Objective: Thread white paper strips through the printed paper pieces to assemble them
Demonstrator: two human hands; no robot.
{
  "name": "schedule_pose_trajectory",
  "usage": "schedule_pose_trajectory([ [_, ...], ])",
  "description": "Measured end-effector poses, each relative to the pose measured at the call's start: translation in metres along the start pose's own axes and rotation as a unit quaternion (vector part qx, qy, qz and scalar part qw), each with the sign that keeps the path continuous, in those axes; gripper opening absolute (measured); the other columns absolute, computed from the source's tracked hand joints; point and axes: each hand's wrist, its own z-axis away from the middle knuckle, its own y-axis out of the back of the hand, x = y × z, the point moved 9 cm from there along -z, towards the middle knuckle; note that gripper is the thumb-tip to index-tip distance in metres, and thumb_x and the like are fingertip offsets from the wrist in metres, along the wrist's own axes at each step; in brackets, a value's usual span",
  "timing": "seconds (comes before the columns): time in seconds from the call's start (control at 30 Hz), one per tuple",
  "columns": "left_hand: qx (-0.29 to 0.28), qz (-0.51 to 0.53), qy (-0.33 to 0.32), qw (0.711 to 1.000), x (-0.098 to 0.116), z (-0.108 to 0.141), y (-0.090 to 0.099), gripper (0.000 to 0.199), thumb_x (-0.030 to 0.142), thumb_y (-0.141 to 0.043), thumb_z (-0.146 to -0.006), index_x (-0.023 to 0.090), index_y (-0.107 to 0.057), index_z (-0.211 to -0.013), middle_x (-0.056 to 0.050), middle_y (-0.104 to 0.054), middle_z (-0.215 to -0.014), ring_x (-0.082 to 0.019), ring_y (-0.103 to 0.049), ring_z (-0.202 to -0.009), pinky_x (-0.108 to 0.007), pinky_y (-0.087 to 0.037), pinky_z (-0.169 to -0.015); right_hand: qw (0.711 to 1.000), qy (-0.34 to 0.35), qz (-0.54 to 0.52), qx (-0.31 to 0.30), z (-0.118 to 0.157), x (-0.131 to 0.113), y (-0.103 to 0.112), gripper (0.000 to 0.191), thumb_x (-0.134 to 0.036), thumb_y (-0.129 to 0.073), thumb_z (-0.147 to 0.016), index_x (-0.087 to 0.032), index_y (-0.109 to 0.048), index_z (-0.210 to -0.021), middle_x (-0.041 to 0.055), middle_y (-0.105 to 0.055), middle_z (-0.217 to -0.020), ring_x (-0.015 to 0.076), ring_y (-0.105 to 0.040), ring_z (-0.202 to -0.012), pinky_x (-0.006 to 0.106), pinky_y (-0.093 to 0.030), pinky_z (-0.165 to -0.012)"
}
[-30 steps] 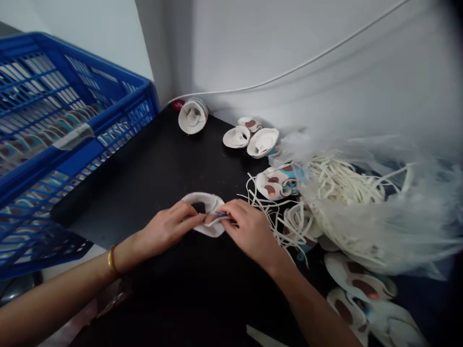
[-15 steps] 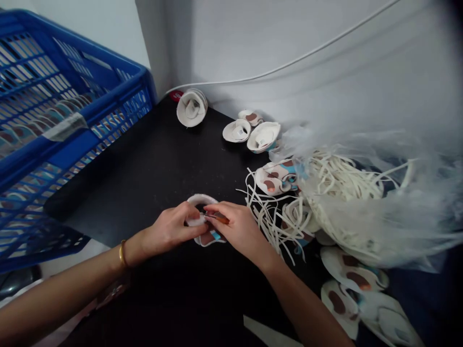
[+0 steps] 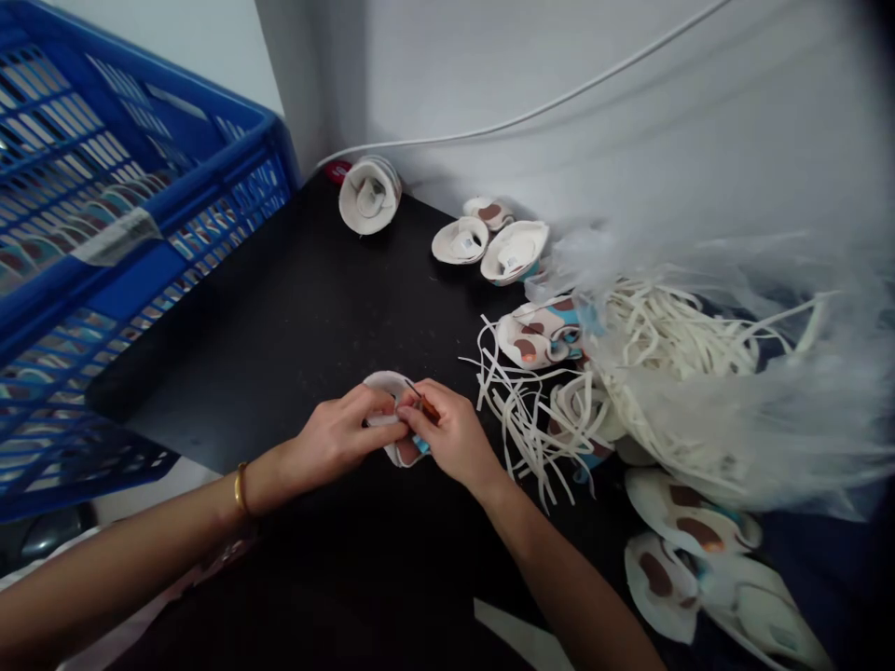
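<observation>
A small cupped piece of white fabric (image 3: 383, 381) with brown and blue patches lies between my hands on the black table (image 3: 328, 345). My left hand (image 3: 342, 431) is closed at its left side, thumb and fingers pinching the fabric. My right hand (image 3: 451, 431) closes around a small tool with an orange-brown handle (image 3: 429, 408) and a thin dark tip. That tip points up and left over the fabric piece. Fingertips of both hands nearly meet, so what lies between them is partly hidden.
At left stands a blue plastic crate (image 3: 210, 177) holding similar pieces. Nested fabric cups (image 3: 368, 196) sit near the wall. On the right, white flat strips (image 3: 521, 438) spill from a clear plastic bag (image 3: 741, 419). Spotted fabric pieces (image 3: 657, 582) lie in front of it.
My right hand has turned so the tool's tip points up and left, out of the fabric piece. My left hand stays at the piece. The view has shifted slightly.
</observation>
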Motion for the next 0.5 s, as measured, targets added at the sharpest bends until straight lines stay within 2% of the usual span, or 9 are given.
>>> schedule_pose_trajectory([
  [0.07,0.009,-0.005,-0.013,1.0,0.005,-0.001,0.001,0.029,0.014,-0.048,-0.096,0.03,-0.069,-0.108,-0.003,-0.064,-0.096,-0.015,-0.063,-0.084,-0.022,-0.048,-0.064,0.995,-0.043,-0.05,0.071,0.0,0.014,0.009,0.014,-0.032,-0.06,-0.09,-0.02,-0.061,-0.082,-0.003,-0.052,-0.074,0.0102,-0.047,-0.064,0.021,-0.038,-0.059],
  [0.17,-0.011,-0.014,-0.038,0.999,0.014,0.004,-0.004,0.033,0.01,-0.046,-0.095,0.028,-0.065,-0.116,-0.003,-0.064,-0.095,-0.015,-0.061,-0.08,-0.022,-0.047,-0.061,0.967,-0.104,-0.16,0.171,-0.003,0.039,0.021,0.019,-0.042,-0.057,-0.09,-0.023,-0.057,-0.089,-0.0064,-0.04,-0.064,0.0092,-0.034,-0.053,0.021,-0.028,-0.047],
  [0.23,-0.02,-0.019,-0.038,0.999,0.016,0.007,-0.007,0.032,0.009,-0.049,-0.094,0.027,-0.064,-0.117,-0.004,-0.064,-0.096,-0.015,-0.061,-0.079,-0.022,-0.049,-0.061,0.964,-0.102,-0.162,0.182,-0.009,0.041,0.024,0.02,-0.043,-0.058,-0.089,-0.023,-0.057,-0.088,-0.0067,-0.04,-0.063,0.009,-0.033,-0.051,0.021,-0.028,-0.047],
  [0.33,0.001,-0.016,-0.015,1.0,0.012,0.008,-0.003,0.027,0.011,-0.057,-0.092,0.025,-0.065,-0.113,-0.005,-0.067,-0.102,-0.016,-0.063,-0.083,-0.024,-0.05,-0.065,0.985,-0.054,-0.069,0.151,-0.009,0.017,0.026,0.018,-0.038,-0.06,-0.089,-0.021,-0.061,-0.085,-0.0027,-0.054,-0.073,0.0099,-0.046,-0.06,0.022,-0.039,-0.056],
  [0.4,0.031,0.013,0.02,0.999,0.002,0.004,0.003,0.025,0.01,-0.059,-0.091,0.024,-0.066,-0.111,-0.005,-0.069,-0.106,-0.017,-0.064,-0.09,-0.026,-0.052,-0.072,0.981,-0.014,-0.026,0.192,0.007,-0.007,0.038,0.015,-0.036,-0.057,-0.092,-0.021,-0.063,-0.09,0.0005,-0.062,-0.085,0.0114,-0.054,-0.068,0.023,-0.043,-0.063],
  [0.43,0.053,0.032,0.055,0.997,-0.007,0.002,0.008,0.024,0.01,-0.058,-0.091,0.023,-0.067,-0.108,-0.005,-0.07,-0.106,-0.018,-0.065,-0.093,-0.028,-0.053,-0.076,0.973,0.003,-0.016,0.23,0.02,-0.017,0.046,0.015,-0.034,-0.054,-0.094,-0.022,-0.063,-0.094,0.0012,-0.063,-0.088,0.0119,-0.056,-0.069,0.024,-0.044,-0.064],
  [0.5,0.099,0.084,0.18,0.975,-0.036,0.002,0.017,0.017,0.013,-0.059,-0.091,0.021,-0.069,-0.103,-0.004,-0.072,-0.097,-0.017,-0.067,-0.087,-0.028,-0.055,-0.076,0.962,0.026,-0.004,0.271,0.045,-0.032,0.05,0.019,-0.032,-0.048,-0.098,-0.025,-0.065,-0.097,0.0005,-0.063,-0.082,0.0122,-0.057,-0.066,0.025,-0.045,-0.063],
])
